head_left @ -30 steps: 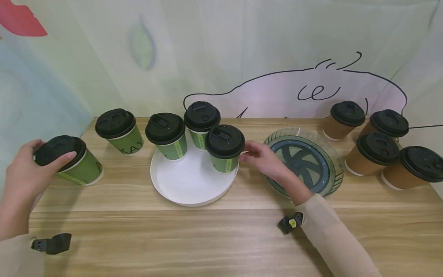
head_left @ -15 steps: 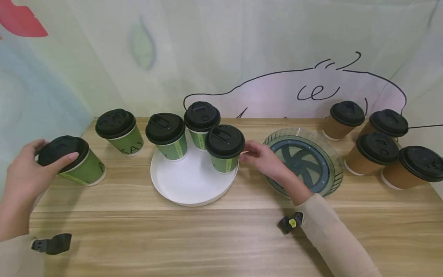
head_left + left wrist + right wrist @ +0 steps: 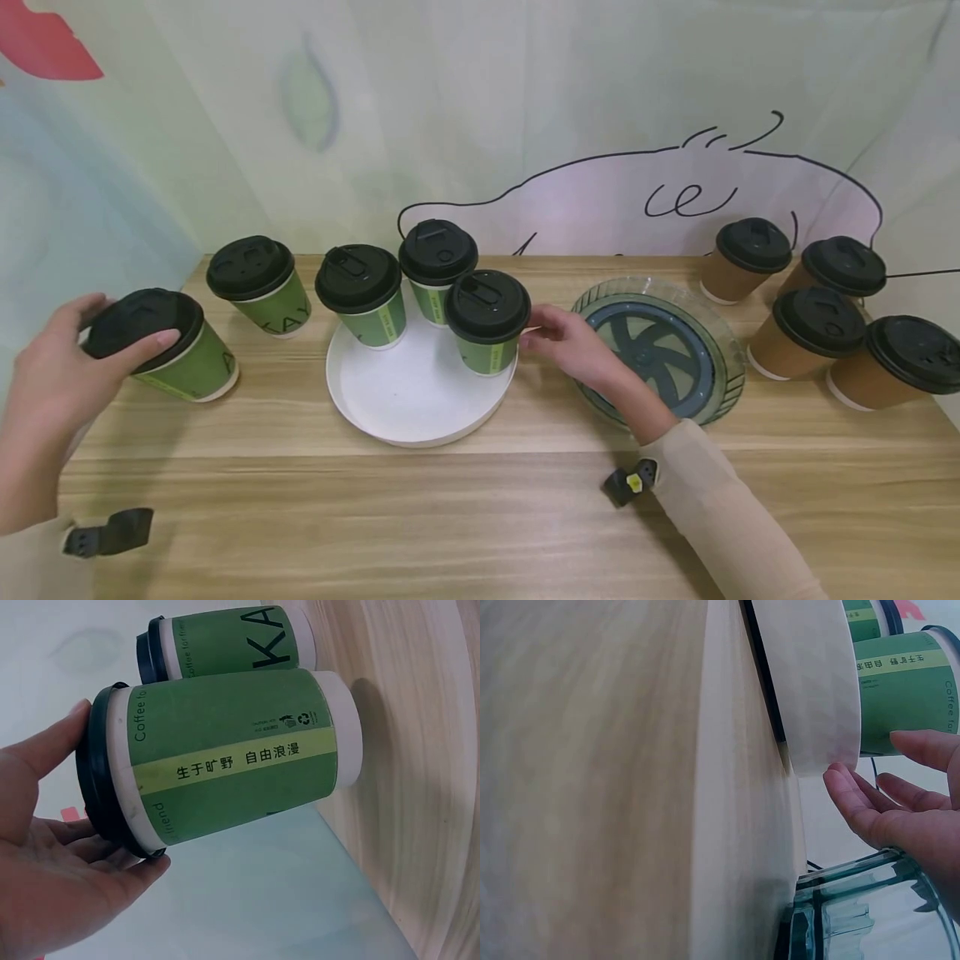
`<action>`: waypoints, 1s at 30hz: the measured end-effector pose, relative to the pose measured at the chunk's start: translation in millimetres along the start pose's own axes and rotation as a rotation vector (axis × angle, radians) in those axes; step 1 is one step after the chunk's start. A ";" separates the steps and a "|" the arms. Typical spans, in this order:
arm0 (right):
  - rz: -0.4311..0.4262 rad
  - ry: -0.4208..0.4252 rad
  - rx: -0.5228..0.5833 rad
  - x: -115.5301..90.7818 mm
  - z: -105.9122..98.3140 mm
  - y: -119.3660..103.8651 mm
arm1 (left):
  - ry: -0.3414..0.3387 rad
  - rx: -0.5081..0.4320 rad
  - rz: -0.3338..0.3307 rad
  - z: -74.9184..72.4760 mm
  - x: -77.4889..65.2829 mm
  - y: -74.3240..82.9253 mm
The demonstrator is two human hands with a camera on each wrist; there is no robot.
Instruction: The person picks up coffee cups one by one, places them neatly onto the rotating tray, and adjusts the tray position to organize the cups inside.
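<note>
"Beneath the palm of the left hand [image 3: 63, 367], what is there?"

"A green cup [image 3: 187, 362], held by its black lid. Thumb and fingers are spread just as far as the lid's width, clasping it from opposite sides."

"Which way does it point?"

"Lid end into the palm, base away from the hand, down and toward the person's right. The long axis leans a little, and a pale stripe [image 3: 236, 761] with lettering runs along it from lid to base. I can't tell whether the base touches the table [image 3: 450, 517]."

"And just past the grip?"

"A second green cup [image 3: 273, 310] stands near, beyond the held one. Farther to the grip's right is a white tray [image 3: 420, 408] with three lidded green cups [image 3: 487, 357] toward its back and right edge."

"Any other hand?"

"On the tray's far side from the grip, the right hand [image 3: 570, 346], fingers loosely bent, thumb apart, gripping nothing. It is right at the rim and the closest cup; contact is unclear."

"Farther out?"

"A clear glass dish [image 3: 729, 367], partly behind the right wrist, then four brown cups [image 3: 776, 346] with black lids, farthest from the grip."
</note>
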State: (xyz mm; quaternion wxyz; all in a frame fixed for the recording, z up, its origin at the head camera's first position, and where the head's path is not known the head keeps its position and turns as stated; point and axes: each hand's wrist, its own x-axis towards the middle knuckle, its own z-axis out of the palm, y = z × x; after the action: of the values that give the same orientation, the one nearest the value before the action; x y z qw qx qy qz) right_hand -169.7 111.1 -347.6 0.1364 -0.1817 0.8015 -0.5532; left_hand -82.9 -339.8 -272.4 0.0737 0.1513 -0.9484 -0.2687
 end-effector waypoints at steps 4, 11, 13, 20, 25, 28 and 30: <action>0.003 -0.002 0.004 0.2 0.3 0.0 | -0.001 0.010 0.017 1.0 1.1 -1.8; 0.009 0.002 0.005 1.2 -0.1 0.2 | -0.031 0.043 0.029 -2.4 -3.7 10.7; 0.010 0.004 0.003 1.1 -0.1 -0.1 | -0.039 0.050 0.032 -4.0 -6.7 17.0; 0.023 0.001 0.002 0.8 -0.2 -0.4 | -0.065 0.081 0.053 -5.8 -10.6 26.7; 0.024 0.001 0.007 1.0 -0.2 -0.3 | -0.078 0.084 0.066 -5.9 -13.3 32.2; 0.024 0.003 0.009 1.3 -0.2 -0.2 | -0.080 0.083 0.081 -5.9 -14.5 33.5; 0.022 0.003 0.009 1.2 -0.5 0.1 | -0.078 0.086 0.083 -5.2 -14.7 33.4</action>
State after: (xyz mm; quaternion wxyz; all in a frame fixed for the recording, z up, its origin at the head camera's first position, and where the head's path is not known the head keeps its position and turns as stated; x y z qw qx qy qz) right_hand -171.0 111.1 -347.6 0.1420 -0.1717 0.8010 -0.5557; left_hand -76.2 -310.5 -251.2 0.0414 0.1043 -0.9666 -0.2303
